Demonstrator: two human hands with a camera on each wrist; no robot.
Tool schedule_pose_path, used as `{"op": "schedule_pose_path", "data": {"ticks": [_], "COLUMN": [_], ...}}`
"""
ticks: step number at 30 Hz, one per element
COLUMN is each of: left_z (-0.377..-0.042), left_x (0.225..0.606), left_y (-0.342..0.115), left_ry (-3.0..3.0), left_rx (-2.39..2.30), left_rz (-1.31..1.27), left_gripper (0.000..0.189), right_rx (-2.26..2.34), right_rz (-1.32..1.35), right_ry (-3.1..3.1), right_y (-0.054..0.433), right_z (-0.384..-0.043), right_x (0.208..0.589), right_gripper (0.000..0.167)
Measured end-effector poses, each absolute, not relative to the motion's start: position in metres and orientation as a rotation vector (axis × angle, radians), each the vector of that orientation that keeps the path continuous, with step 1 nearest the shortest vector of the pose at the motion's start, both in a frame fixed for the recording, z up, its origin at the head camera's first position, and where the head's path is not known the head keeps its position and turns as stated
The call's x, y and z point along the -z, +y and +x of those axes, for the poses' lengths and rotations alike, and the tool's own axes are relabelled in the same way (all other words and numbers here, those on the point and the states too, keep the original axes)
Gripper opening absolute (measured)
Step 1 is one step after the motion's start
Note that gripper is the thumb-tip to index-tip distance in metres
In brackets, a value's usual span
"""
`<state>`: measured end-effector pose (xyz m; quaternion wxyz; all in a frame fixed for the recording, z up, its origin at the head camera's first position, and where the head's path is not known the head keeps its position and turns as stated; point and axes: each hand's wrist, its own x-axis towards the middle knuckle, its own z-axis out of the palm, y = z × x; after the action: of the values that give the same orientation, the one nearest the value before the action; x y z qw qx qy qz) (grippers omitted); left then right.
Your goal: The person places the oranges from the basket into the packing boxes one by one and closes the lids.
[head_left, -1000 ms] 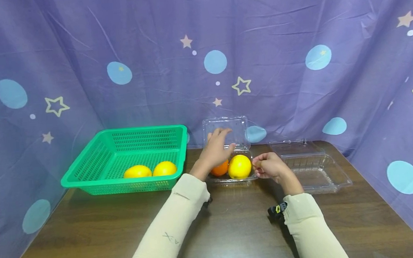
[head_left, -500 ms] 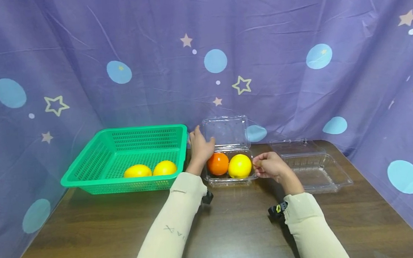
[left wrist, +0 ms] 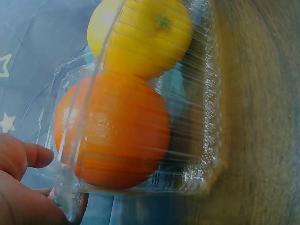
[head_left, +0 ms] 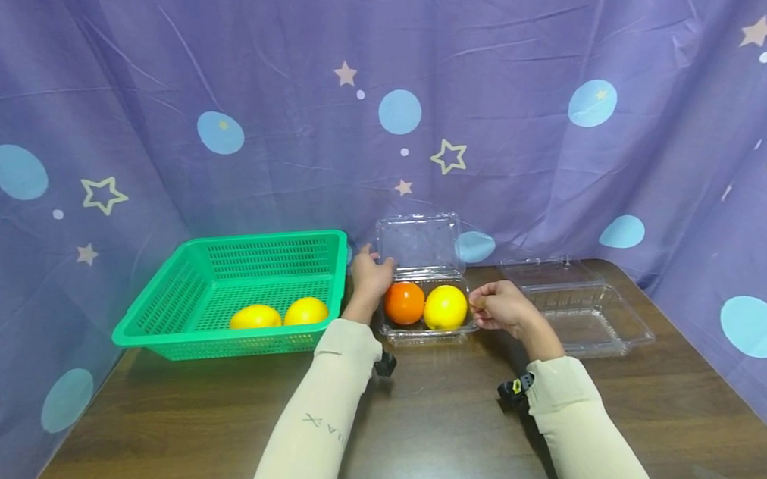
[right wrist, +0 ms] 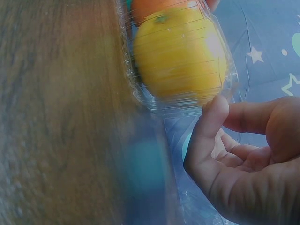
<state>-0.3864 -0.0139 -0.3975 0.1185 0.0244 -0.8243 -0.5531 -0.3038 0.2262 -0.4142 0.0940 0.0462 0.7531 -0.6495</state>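
A clear plastic clamshell container (head_left: 433, 332) stands at the table's back with its lid (head_left: 420, 244) raised. Inside it, an orange (head_left: 404, 303) lies to the left of a round yellow citrus fruit (head_left: 446, 308). My left hand (head_left: 369, 279) is at the container's back left corner. In the left wrist view one extended finger (left wrist: 40, 155) points past the rim, and another shows below it. At the right end, my right hand (head_left: 502, 309) pinches the container's rim between thumb and index finger, which the right wrist view shows at the corner by the yellow fruit (right wrist: 180, 54).
On the left stands a green plastic basket (head_left: 227, 334) with two yellow fruits (head_left: 305, 311) near its front wall. Another clear clamshell (head_left: 628, 343) lies with its lid laid back at the right. A purple curtain (head_left: 282, 180) hangs directly behind the table (head_left: 434, 425).
My left hand has moved left from above the orange to the container's left end, then dropped a little, uncovering the orange. My right hand keeps its pinch on the rim.
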Motion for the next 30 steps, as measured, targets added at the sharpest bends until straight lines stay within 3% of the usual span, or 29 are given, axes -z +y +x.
{"op": "schedule_pose_path", "data": {"ticks": [13,30], "left_z": [-0.384,-0.357], "left_x": [0.390,0.346], "left_y": [-0.012,-0.011], "left_ry": [-2.271,-2.085], "left_rx": [1.554,1.489], "left_rz": [0.022,-0.195], "left_gripper": [0.041,0.028], "right_rx": [1.925,1.871], "right_rz": [0.138,0.135], "right_ry": [2.235,2.319], "right_y": [0.227,0.225], "right_z": [-0.304,-0.303], "right_x": [0.415,0.413], "right_gripper": [0.017,0.017]}}
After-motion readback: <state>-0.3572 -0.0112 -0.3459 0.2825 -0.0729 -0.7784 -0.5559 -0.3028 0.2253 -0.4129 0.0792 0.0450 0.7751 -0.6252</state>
